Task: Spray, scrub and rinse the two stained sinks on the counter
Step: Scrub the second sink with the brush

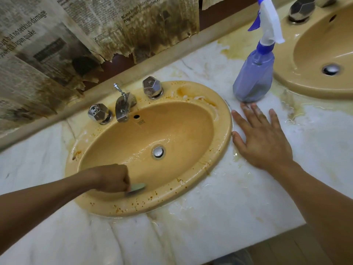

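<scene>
Head view looks down on an oval tan ceramic sink set in a white marble counter, its near rim speckled with orange-brown spots. The left hand, fingers curled, grips a pale green scrubbing pad against the bowl's near inner wall. The right hand lies flat with fingers spread on the wet counter just right of the rim. A blue plastic spray bottle stands upright just beyond its fingertips, between this basin and a second tan sink at far right. Stained, torn newspaper covers the far wall behind a chrome faucet.
</scene>
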Demonstrator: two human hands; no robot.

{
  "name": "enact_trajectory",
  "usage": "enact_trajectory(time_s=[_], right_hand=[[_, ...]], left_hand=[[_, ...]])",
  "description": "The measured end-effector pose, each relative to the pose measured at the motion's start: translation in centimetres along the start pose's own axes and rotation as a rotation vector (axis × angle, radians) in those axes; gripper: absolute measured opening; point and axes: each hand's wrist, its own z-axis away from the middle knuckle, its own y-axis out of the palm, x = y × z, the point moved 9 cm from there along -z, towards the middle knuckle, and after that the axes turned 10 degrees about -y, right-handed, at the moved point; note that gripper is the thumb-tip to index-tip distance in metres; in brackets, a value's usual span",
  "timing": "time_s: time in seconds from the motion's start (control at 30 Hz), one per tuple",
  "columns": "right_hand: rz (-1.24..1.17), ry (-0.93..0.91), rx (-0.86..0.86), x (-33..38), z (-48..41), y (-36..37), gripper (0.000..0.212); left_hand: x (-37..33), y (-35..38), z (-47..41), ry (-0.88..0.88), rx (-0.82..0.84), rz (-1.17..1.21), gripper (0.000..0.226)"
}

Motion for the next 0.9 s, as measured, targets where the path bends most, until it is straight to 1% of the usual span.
enact_trajectory(time_s=[0.07, 0.1, 0.13, 0.17, 0.23, 0.3, 0.37, 0.43, 0.5, 0.53, 0.6, 0.67, 0.73, 0.8, 0.83, 0.9], right_hand=[[-0.004, 0.005, -0.005, -0.1, 0.0, -0.1, 0.068], [-0.009, 0.005, -0.009, 0.0, 0.0, -0.1, 0.068], [-0.013, 0.005, -0.013, 0.0, 0.1, -0.2, 0.068], [-0.018, 0.006, -0.018, 0.1, 0.1, -0.2, 0.068], [-0.021, 0.012, -0.021, 0.0, 0.1, -0.2, 0.068], [-0.02, 0.01, -0.016, 0.0, 0.1, -0.2, 0.068], [-0.022, 0.011, -0.019, 0.0, 0.1, -0.2, 0.068], [-0.021, 0.007, -0.022, 0.1, 0.0, -0.2, 0.068], [-0.021, 0.007, -0.026, 0.0, 0.1, -0.2, 0.069], [-0.023, 0.005, -0.027, 0.1, 0.1, -0.2, 0.069], [-0.029, 0.005, -0.037, 0.1, 0.1, -0.2, 0.068], [-0.022, 0.006, -0.036, 0.1, 0.1, -0.1, 0.068], [-0.013, 0.008, -0.036, 0.1, 0.1, -0.1, 0.068], [-0.013, 0.007, -0.034, 0.1, 0.1, -0.1, 0.068], [-0.013, 0.007, -0.035, 0.0, 0.1, -0.1, 0.068], [-0.009, 0.006, -0.039, 0.0, 0.0, -0.1, 0.068]], left_hand=[[-3.6, -0.6, 0.4, 0.098, 0.033, 0.131, 0.025], [-3.5, -0.9, 0.6, 0.108, 0.056, 0.193, 0.023], [-2.4, -1.0, 1.0, 0.085, 0.082, 0.212, 0.021], [-0.5, -0.9, 1.4, 0.038, 0.091, 0.177, 0.022], [4.1, -0.1, 2.0, -0.112, 0.064, 0.037, 0.029], [6.4, 0.7, 2.4, -0.193, 0.059, 0.013, 0.032], [5.3, 1.1, 2.2, -0.144, 0.093, 0.098, 0.03], [2.6, 0.8, 2.0, -0.03, 0.124, 0.243, 0.023], [1.7, 0.4, 1.9, 0.008, 0.129, 0.284, 0.021], [2.4, 0.5, 1.7, -0.01, 0.125, 0.247, 0.022], [4.8, 0.9, 0.8, -0.083, 0.058, 0.106, 0.027], [6.3, 1.2, -0.7, -0.141, -0.015, 0.038, 0.024], [4.9, 0.6, -2.9, -0.113, -0.115, 0.056, 0.028], [1.8, -0.5, -4.8, -0.051, -0.212, 0.145, 0.034], [-0.3, -0.9, -5.3, 0.005, -0.222, 0.187, 0.035], [-3.9, -0.9, -5.5, 0.162, -0.149, 0.201, 0.034]])
